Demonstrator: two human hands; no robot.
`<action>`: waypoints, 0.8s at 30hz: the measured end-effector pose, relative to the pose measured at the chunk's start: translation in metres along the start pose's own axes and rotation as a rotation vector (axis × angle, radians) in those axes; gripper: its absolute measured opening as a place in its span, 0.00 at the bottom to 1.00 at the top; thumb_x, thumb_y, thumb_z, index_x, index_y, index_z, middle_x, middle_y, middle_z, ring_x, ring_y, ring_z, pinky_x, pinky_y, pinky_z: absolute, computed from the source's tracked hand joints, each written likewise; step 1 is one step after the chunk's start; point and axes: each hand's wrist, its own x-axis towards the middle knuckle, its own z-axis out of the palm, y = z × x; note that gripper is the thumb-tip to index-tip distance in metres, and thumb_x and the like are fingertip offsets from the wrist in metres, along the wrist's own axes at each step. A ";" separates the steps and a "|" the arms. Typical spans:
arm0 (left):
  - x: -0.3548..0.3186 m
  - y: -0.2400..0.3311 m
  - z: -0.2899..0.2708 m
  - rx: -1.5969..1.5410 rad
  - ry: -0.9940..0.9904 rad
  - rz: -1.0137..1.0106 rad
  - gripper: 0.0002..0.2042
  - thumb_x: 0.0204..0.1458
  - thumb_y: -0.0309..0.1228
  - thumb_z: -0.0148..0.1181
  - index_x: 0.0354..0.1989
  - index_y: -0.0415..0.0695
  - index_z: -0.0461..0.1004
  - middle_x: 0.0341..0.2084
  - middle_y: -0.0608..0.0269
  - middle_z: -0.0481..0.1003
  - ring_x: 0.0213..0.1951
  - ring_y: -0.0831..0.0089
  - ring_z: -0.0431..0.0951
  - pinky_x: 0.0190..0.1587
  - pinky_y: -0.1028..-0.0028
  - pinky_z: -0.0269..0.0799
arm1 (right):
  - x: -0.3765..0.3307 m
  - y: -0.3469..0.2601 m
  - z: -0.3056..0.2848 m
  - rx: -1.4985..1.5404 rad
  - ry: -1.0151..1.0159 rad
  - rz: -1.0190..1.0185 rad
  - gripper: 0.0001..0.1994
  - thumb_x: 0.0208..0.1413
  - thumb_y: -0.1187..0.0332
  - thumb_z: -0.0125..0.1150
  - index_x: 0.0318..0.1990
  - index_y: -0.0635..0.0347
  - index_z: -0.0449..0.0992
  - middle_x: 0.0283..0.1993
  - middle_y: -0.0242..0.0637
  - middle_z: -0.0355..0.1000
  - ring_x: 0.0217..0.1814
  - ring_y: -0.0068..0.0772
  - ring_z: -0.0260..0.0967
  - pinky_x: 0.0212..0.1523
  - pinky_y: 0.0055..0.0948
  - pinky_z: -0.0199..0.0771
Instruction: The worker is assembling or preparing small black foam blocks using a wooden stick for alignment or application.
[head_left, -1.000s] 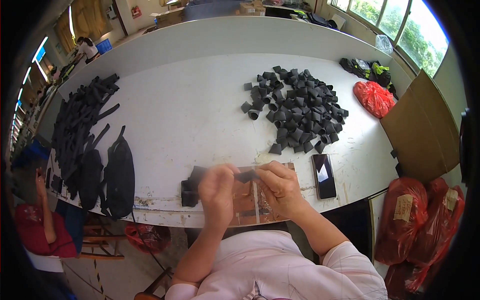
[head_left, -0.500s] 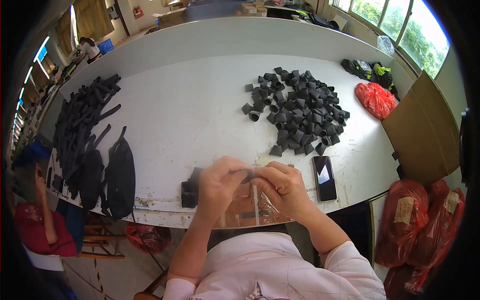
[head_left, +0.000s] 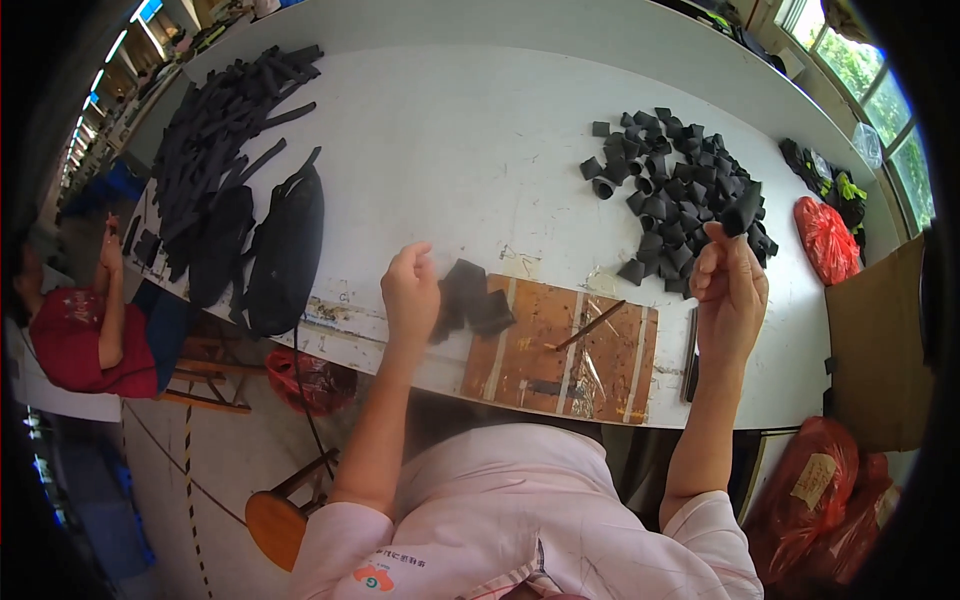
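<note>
My right hand is raised at the near edge of the pile of short black tubes on the right. Its fingertips pinch one short black tube, which stands up above them. My left hand hovers near the front of the table with curled fingers, and nothing shows in them. Just right of it lie a few black tube pieces, slightly blurred, overlapping the left edge of a brown board. A thin dark stick rests on that board.
Long black strips are heaped at the left, with black pouches nearer me. A phone lies partly behind my right wrist. A red bag and cardboard stand right. Another person sits at left.
My hands, together over the board before, have parted. The right has moved right to the pile with a tube; the left is apart from it. My view has shifted, and the brown board is uncovered.
</note>
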 end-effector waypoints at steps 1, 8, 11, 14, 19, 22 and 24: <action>0.002 -0.017 0.000 0.112 -0.026 -0.055 0.12 0.44 0.25 0.53 0.39 0.37 0.68 0.32 0.50 0.71 0.35 0.57 0.72 0.38 0.66 0.67 | 0.000 0.008 -0.004 -0.059 0.192 0.048 0.14 0.58 0.64 0.44 0.38 0.68 0.71 0.20 0.28 0.63 0.18 0.15 0.54 0.19 0.13 0.54; -0.018 -0.044 -0.006 0.507 -0.223 -0.093 0.12 0.40 0.28 0.60 0.34 0.37 0.70 0.34 0.52 0.70 0.39 0.58 0.70 0.42 0.66 0.65 | -0.088 0.068 -0.009 -0.249 -0.128 0.543 0.11 0.56 0.65 0.49 0.30 0.64 0.72 0.18 0.27 0.64 0.18 0.15 0.57 0.18 0.15 0.57; -0.016 -0.062 -0.005 0.461 -0.160 -0.063 0.07 0.40 0.25 0.59 0.27 0.37 0.70 0.28 0.53 0.72 0.33 0.63 0.72 0.37 0.69 0.67 | -0.106 0.079 0.018 -0.428 -0.409 0.524 0.11 0.55 0.67 0.50 0.28 0.66 0.72 0.19 0.29 0.66 0.18 0.18 0.59 0.19 0.17 0.58; -0.013 -0.061 -0.011 0.116 -0.018 -0.089 0.04 0.41 0.22 0.58 0.24 0.36 0.70 0.21 0.57 0.73 0.25 0.72 0.73 0.30 0.75 0.67 | -0.104 0.088 0.042 -0.604 -0.660 0.283 0.09 0.53 0.68 0.52 0.28 0.67 0.72 0.19 0.30 0.66 0.18 0.21 0.59 0.20 0.20 0.58; -0.019 -0.009 -0.030 -0.237 0.208 -0.005 0.06 0.45 0.25 0.56 0.30 0.36 0.71 0.23 0.60 0.73 0.26 0.75 0.73 0.28 0.76 0.69 | -0.085 0.109 0.095 -0.570 -0.513 0.109 0.07 0.47 0.72 0.55 0.33 0.67 0.71 0.22 0.38 0.68 0.26 0.34 0.67 0.30 0.29 0.67; -0.029 0.007 -0.023 -0.407 0.203 -0.069 0.05 0.45 0.24 0.57 0.29 0.36 0.71 0.21 0.64 0.72 0.24 0.79 0.71 0.27 0.80 0.66 | -0.078 0.134 0.130 -0.380 -0.335 -0.001 0.07 0.49 0.71 0.55 0.34 0.66 0.71 0.24 0.34 0.69 0.28 0.28 0.66 0.31 0.26 0.65; -0.036 0.013 -0.019 -0.501 0.141 -0.105 0.06 0.44 0.23 0.57 0.31 0.37 0.70 0.21 0.65 0.71 0.26 0.79 0.71 0.28 0.79 0.66 | -0.069 0.145 0.133 -0.188 -0.367 0.161 0.07 0.50 0.71 0.55 0.33 0.65 0.71 0.26 0.32 0.70 0.28 0.25 0.65 0.31 0.24 0.65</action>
